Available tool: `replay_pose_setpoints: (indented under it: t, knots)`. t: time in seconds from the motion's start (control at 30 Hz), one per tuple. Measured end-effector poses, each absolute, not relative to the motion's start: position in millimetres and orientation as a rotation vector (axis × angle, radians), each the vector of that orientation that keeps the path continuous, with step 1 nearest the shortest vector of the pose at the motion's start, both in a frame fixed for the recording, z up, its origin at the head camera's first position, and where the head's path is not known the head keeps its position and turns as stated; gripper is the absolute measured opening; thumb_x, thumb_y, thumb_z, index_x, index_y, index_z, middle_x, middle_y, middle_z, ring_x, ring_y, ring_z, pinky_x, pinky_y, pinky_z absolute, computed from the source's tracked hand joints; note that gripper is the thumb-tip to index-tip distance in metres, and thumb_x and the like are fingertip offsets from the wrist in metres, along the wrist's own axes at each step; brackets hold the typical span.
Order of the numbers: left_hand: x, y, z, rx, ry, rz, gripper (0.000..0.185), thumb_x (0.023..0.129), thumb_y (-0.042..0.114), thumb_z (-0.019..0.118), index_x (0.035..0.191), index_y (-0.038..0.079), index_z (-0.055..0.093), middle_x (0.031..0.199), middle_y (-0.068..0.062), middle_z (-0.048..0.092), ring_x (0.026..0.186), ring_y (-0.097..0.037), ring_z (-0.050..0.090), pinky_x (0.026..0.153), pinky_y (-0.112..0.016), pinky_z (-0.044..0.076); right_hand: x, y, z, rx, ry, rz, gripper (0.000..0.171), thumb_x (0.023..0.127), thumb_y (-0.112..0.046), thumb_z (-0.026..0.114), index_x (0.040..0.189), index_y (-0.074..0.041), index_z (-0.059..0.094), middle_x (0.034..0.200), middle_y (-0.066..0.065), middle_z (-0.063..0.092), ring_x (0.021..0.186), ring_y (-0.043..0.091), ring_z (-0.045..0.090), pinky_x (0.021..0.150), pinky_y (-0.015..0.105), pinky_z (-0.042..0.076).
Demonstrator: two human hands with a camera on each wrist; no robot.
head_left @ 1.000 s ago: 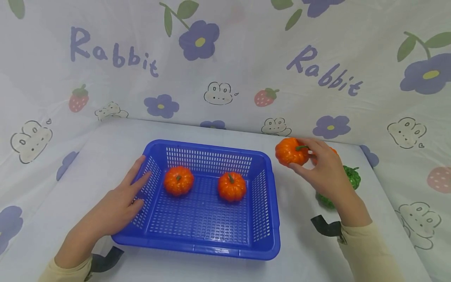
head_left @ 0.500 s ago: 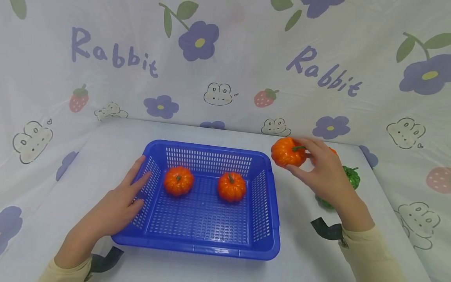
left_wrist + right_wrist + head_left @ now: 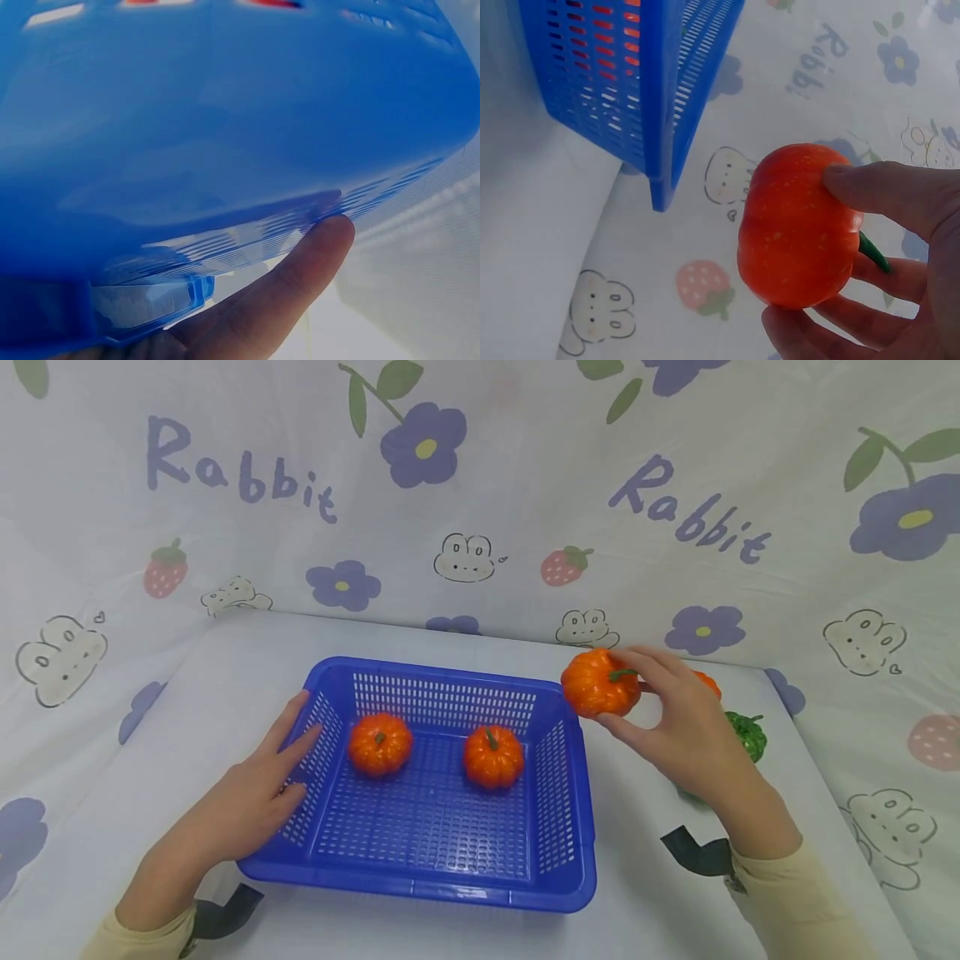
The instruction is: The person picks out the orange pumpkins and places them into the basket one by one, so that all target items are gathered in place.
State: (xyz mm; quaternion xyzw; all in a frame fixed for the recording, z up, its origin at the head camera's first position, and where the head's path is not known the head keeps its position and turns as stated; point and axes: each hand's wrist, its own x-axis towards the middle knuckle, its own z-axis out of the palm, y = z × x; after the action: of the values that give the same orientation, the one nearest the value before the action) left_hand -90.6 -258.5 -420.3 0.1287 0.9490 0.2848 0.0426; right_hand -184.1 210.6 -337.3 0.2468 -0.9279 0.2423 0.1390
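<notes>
My right hand (image 3: 686, 727) grips a small orange pumpkin (image 3: 600, 683) with a green stem, thumb on one side and fingers on the other. It holds the pumpkin up beside the far right corner of a blue plastic basket (image 3: 587, 827). In the right wrist view the pumpkin (image 3: 799, 225) is apart from the basket wall (image 3: 654, 90). My left hand (image 3: 251, 793) rests on the basket's left side with fingers spread over the rim. The left wrist view shows one finger (image 3: 292, 292) against the blue wall. Two orange pumpkins, left (image 3: 380, 744) and right (image 3: 492, 757), sit inside the basket.
Another orange pumpkin (image 3: 708, 683) lies behind my right hand, mostly hidden. A green pumpkin-like piece (image 3: 747, 737) is beside it, and more green shows under my wrist. A white printed cloth (image 3: 480, 485) hangs behind the white table (image 3: 225, 668).
My right hand has carried the pumpkin left, from beyond the basket's right side to near its far right corner. My left hand and the basket have stayed in place.
</notes>
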Motion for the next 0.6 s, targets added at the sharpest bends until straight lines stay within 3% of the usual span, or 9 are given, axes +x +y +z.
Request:
replay_pose_setpoints:
  t: [0.6]
  knots:
    - [-90.9,-258.6,-420.3,0.4,2.902,0.877,0.067,0.105,0.005,0.059,0.166,-0.005,0.034,0.182,-0.01,-0.013,0.142,-0.057,0.05,0.108,-0.067,0.047,-178.0,191.5,-321.5,0.843,-2.663,0.677,0.075,0.086,-0.009,0.093,0.153,-0.009,0.06,0.154,0.018,0.055,0.132,0.04,0.06,0.095,0.06,0.061]
